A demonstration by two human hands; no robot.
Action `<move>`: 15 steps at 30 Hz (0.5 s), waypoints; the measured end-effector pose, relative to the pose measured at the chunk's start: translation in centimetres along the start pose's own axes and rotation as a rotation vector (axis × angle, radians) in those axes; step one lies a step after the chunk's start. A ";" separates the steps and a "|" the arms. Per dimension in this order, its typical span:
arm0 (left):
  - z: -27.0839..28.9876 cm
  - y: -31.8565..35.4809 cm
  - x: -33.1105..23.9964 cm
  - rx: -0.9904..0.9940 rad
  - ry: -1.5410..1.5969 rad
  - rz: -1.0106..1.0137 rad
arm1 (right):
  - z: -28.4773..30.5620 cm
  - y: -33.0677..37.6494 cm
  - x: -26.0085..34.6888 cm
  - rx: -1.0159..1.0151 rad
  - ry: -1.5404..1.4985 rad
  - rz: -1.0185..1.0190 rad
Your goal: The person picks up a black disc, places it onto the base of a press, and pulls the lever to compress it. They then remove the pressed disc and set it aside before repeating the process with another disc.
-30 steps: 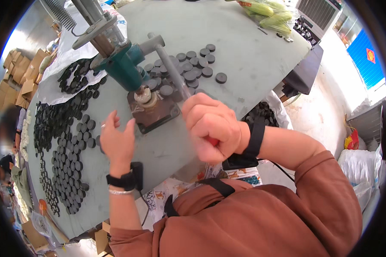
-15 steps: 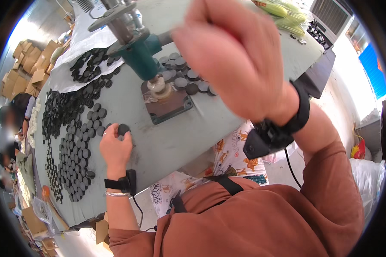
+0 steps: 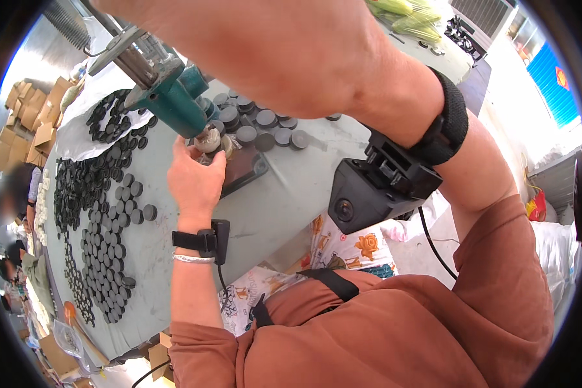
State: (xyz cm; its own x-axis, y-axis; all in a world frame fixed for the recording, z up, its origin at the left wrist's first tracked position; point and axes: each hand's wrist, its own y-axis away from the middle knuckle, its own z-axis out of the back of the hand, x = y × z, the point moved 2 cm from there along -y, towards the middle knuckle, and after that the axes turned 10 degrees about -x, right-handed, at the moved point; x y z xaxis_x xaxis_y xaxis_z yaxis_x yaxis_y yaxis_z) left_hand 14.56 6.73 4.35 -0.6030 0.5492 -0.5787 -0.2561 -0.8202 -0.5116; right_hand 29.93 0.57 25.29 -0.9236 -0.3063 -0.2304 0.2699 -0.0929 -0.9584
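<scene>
My left hand [image 3: 198,182] reaches to the foot of a green hand press [image 3: 172,103]. Its thumb and fingers curl round the pale tip of the ram [image 3: 208,140], closed on a dark round disc that they largely hide. Under the ram lies the flat base plate [image 3: 244,169]. Raised close in front of me, my right hand [image 3: 239,48] crosses the top of the view, and its fingers run out of sight at the upper edge. Dark grey round discs [image 3: 107,258] stand packed together on the table left of my left hand.
More grey discs [image 3: 265,118] lie behind the press. Black rings and caps [image 3: 94,178] are heaped at the left, partly on a white sheet [image 3: 77,139]. A green bag of produce [image 3: 417,18] sits at the far right. Other people [image 3: 29,258] work beyond the left edge.
My left hand has brought a dark disc from the table up and right to the press. My right hand has swung left and up across the view.
</scene>
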 end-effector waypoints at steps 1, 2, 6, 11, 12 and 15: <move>-0.1 0.0 0.0 -0.013 -0.019 0.010 | 0.0 -0.1 0.0 0.007 0.013 0.000; -0.2 0.0 0.1 -0.020 -0.025 0.024 | -0.1 -0.1 0.0 0.012 0.021 -0.001; -0.6 0.1 0.1 -0.054 -0.013 0.069 | 0.5 0.1 0.6 0.033 0.036 -0.027; -0.4 0.0 -0.1 -0.033 -0.014 0.083 | 3.6 3.1 3.7 0.058 -0.335 -0.405; -0.2 0.0 0.0 -0.023 0.016 0.119 | 4.4 4.4 4.5 0.053 -0.447 -0.495; -0.2 0.3 0.3 -0.014 0.046 0.152 | 6.2 8.3 7.0 -0.034 -0.681 -0.460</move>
State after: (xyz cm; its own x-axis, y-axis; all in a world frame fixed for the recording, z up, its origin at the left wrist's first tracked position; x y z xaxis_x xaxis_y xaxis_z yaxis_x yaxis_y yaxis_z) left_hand 14.44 6.72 3.94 -0.5985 0.4259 -0.6786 -0.1535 -0.8923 -0.4247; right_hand 27.42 -8.20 16.78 -0.5697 -0.7532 0.3289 -0.1141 -0.3239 -0.9392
